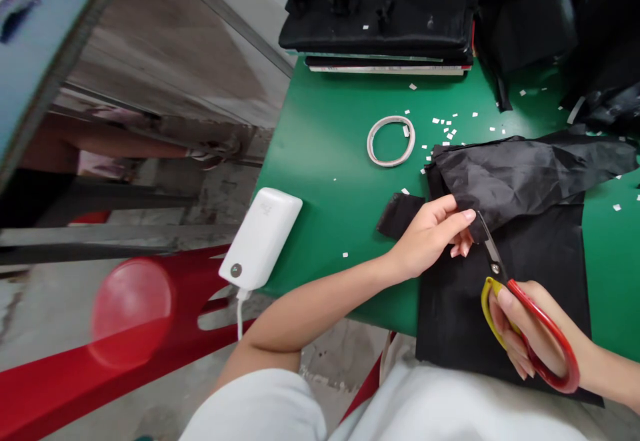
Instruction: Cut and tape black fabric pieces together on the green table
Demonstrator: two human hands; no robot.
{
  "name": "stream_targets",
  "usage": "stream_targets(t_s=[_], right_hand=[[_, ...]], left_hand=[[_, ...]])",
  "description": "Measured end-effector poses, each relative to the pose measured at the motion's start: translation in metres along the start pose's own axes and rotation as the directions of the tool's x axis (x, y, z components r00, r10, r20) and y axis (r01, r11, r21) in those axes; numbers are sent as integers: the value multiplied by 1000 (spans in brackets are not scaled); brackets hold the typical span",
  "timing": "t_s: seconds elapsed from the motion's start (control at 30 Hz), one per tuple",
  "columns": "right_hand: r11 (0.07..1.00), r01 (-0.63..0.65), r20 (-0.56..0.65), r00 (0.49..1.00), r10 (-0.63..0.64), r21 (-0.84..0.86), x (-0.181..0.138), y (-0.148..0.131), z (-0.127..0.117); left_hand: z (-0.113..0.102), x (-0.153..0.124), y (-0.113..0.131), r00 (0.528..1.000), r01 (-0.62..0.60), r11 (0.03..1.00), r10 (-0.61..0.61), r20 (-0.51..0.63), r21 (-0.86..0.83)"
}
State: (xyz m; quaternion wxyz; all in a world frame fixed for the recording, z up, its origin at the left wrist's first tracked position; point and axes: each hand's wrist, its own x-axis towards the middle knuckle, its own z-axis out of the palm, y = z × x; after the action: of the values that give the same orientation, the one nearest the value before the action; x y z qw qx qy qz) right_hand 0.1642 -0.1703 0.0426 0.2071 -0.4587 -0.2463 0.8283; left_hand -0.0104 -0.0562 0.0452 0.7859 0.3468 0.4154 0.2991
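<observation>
My left hand point(435, 233) pinches the near edge of a black piece of fabric point(520, 168), thumb on top. In my right hand point(530, 324) is a pair of scissors point(543, 324) with one red and one yellow handle loop. The blades point away from me and meet the fabric edge right beside my left thumb; how far they are apart is hard to make out. Beneath lies a larger flat black sheet point(545, 261) that hangs over the table's front edge. A small folded black piece point(400, 214) lies left of my left hand.
On the green table point(320, 134) lie a roll of white tape point(370, 141) and scattered white paper bits. A black stack point(390, 34) stands at the back, more black material point(530, 21) at right. A white power bank point(263, 238) with a cable sits at the left edge, near a red stool point(190, 294).
</observation>
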Motion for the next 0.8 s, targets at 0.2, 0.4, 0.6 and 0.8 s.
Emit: stream_targets(t_s=[0.2,0.4,0.6,0.8], right_hand=[[997,71,58,996,-70,-9,-1,1,-4],[992,128,153,980,-125,-13,-1,-5,-7],[992,94,143,986,-82,-86,-2,-17,-3],[989,132,137,983,-122,-69,0,-17,-1]], left_hand=[[-1,-1,5,999,-20,999,19,27,31],[-1,-4,8,999,-6,999,4,33,48],[-1,-4,9,999,19,998,-20,30,55],[0,-6,11,997,59,992,-63,32,114]])
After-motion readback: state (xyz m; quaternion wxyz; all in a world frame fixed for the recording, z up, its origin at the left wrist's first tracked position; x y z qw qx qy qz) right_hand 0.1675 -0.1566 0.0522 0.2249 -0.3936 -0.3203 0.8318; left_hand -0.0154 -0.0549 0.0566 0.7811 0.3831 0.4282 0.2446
